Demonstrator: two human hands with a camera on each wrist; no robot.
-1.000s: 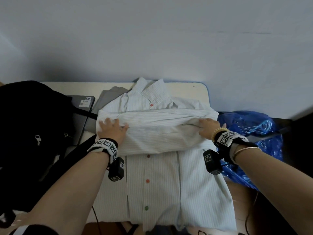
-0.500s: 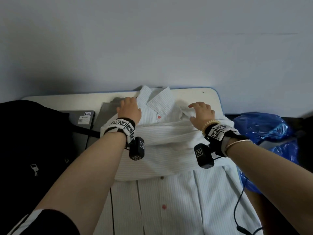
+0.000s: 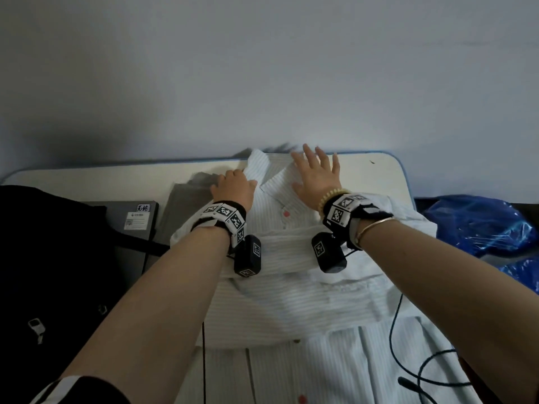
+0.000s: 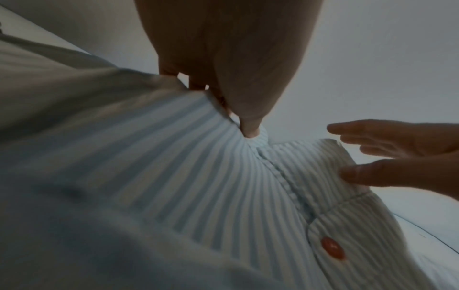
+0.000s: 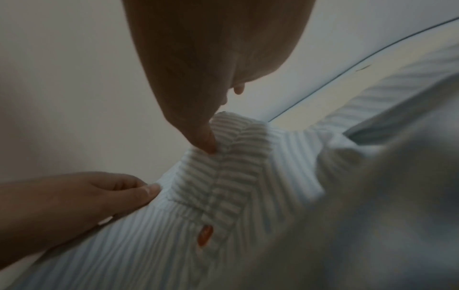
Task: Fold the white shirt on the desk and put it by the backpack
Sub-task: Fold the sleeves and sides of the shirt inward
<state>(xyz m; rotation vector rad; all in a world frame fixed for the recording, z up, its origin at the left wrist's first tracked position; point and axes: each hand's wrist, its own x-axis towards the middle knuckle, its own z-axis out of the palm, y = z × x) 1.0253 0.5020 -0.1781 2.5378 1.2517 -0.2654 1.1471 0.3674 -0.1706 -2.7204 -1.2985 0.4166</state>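
The white striped shirt point(image 3: 294, 298) lies face up on the desk point(image 3: 370, 173), with its sleeves folded across the chest. My left hand point(image 3: 233, 186) is at the left side of the collar point(image 4: 263, 137); thumb and curled fingers pinch the collar edge. My right hand point(image 3: 316, 170) lies on the right collar flap point(image 3: 280, 185) with straight, spread fingers, and its thumb point(image 5: 205, 141) presses on the fabric. The black backpack point(image 3: 43, 258) stands at the desk's left end. The shirt's lower hem is out of view.
A grey flat device point(image 3: 137, 225) lies between the backpack and the shirt. A grey cloth point(image 3: 183, 199) sits under the shirt's left shoulder. A blue plastic bag point(image 3: 472, 225) is off the desk's right edge. Black cables point(image 3: 423, 371) run over the shirt at lower right. The wall is just behind the desk.
Both hands moved from the folded sleeves up to the collar. The right hand spread flat over the right collar flap; the left took hold of the left collar edge.
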